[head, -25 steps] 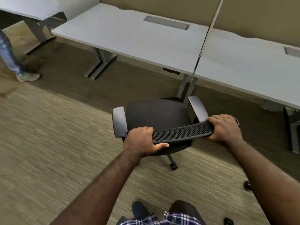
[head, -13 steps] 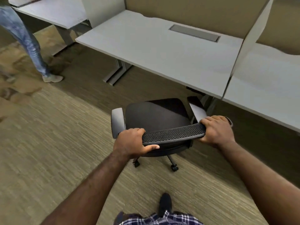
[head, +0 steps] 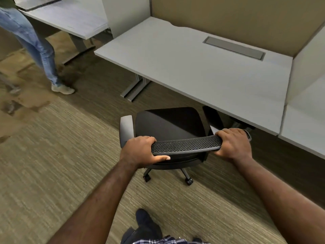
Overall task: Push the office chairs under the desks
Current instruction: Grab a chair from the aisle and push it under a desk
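Office chair (head: 169, 128): black, on carpet just short of the desk (head: 193, 67); seat faces the desk, mesh backrest top runs along the desk's front edge.
Right armrest: tip just under the desk edge.
Left armrest: clear of the desk.
Left hand (head: 140, 151): fingers wrapped over the backrest's left end, thumb below.
Right hand (head: 232, 144): fingers clamped over the backrest's right end.
Desk leg (head: 134, 88): grey, left of the chair.
Bystander's leg (head: 37, 48): jeans, well left of the desk.
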A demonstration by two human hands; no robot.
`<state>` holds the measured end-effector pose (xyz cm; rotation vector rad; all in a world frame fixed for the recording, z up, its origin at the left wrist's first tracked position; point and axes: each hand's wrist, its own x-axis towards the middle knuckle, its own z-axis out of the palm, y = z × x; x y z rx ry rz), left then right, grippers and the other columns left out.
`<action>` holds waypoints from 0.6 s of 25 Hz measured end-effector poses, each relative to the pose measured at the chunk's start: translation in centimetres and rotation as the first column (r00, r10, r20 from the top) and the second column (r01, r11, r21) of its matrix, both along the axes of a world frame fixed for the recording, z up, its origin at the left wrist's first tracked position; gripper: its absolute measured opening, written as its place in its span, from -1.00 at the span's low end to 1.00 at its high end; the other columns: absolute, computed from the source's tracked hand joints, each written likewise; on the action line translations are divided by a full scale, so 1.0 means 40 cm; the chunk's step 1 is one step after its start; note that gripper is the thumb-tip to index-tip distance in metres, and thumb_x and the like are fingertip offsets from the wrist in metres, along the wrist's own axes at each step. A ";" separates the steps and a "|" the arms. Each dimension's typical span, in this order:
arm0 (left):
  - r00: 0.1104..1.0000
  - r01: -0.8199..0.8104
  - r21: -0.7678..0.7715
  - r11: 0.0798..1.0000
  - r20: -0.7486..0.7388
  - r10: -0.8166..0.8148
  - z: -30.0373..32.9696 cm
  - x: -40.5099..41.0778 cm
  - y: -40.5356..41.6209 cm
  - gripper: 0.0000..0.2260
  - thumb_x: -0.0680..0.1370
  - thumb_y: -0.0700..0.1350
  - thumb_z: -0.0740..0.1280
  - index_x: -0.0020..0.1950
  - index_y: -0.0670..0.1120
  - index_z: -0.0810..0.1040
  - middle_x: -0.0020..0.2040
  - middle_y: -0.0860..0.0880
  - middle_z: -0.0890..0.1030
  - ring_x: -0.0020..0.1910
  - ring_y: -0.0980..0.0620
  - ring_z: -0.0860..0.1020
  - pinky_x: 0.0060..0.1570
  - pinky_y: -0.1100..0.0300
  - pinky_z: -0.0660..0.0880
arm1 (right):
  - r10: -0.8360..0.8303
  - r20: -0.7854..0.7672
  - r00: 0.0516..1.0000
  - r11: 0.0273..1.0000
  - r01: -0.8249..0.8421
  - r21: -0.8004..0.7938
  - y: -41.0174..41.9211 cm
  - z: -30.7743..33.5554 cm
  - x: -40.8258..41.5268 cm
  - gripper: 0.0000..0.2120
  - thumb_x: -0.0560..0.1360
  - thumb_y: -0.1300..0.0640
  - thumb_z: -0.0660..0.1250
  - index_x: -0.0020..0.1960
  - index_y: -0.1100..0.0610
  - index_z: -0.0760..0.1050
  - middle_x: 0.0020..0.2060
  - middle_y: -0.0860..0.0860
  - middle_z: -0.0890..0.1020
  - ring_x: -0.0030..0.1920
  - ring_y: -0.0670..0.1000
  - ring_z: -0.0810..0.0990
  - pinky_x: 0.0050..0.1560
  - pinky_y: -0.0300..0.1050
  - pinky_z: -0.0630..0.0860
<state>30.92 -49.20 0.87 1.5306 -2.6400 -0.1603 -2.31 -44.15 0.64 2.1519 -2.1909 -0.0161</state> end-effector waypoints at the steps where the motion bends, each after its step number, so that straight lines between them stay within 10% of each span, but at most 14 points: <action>1: 1.000 0.009 0.003 1.000 -0.004 -0.009 -0.001 0.032 -0.044 -0.18 0.24 0.67 0.00 0.07 0.07 0.55 -0.07 0.13 0.62 -0.10 0.10 0.57 -0.22 0.13 0.51 | -0.013 0.007 1.000 1.000 0.013 -0.006 -0.032 -0.002 0.035 -0.26 0.18 -0.49 0.05 0.04 -0.01 0.60 -0.06 -0.02 0.67 0.02 0.09 0.59 0.18 0.10 0.43; 15: 0.990 0.141 -0.085 0.986 0.015 -0.141 0.006 0.354 -0.652 -0.17 0.25 0.65 0.04 0.11 0.05 0.60 -0.09 0.09 0.65 -0.14 0.07 0.61 -0.28 0.20 0.44 | -0.103 0.013 0.995 0.995 0.103 0.014 -0.530 -0.004 0.383 -0.16 0.17 -0.67 -0.03 -0.04 -0.02 0.55 -0.14 -0.03 0.62 -0.06 0.07 0.55 0.13 0.08 0.40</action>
